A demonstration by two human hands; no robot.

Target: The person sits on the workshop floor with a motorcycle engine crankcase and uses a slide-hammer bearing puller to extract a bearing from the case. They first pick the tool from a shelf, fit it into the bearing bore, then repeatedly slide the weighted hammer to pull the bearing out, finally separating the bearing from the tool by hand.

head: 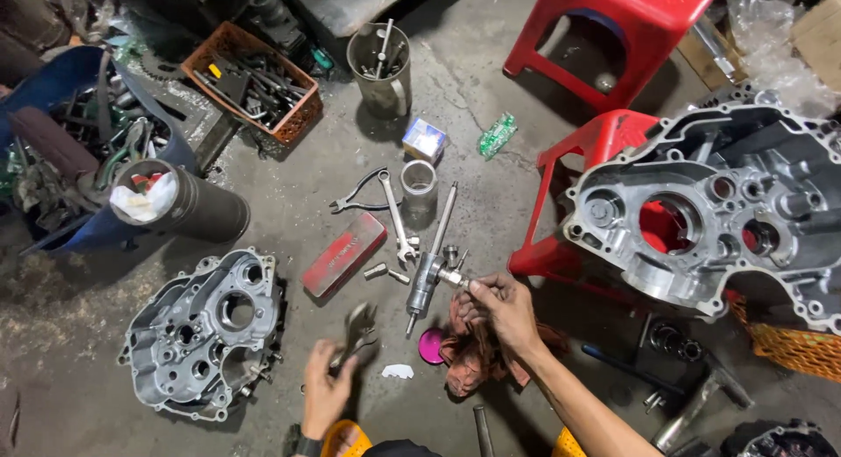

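Observation:
My right hand (pixel 501 308) reaches forward over a red rag (pixel 469 356), and its fingertips pinch a small silver socket piece (pixel 453 277) beside a ratchet tool (pixel 427 277) lying on the concrete floor. My left hand (pixel 326 389) is lower, its fingers closed around the handle of a metal wrench (pixel 357 327) that points away from me. A wristwatch sits on the left wrist. An aluminium engine case half (pixel 203 333) lies flat to the left of the left hand.
A second, larger engine case (pixel 714 216) rests on a red plastic stool (pixel 578 172) at right. Pliers (pixel 359 194), a spanner (pixel 396 220), a red tin (pixel 344 254), a glass jar (pixel 419 192), an orange parts crate (pixel 254 80) and a metal cup of tools (pixel 380 67) lie ahead.

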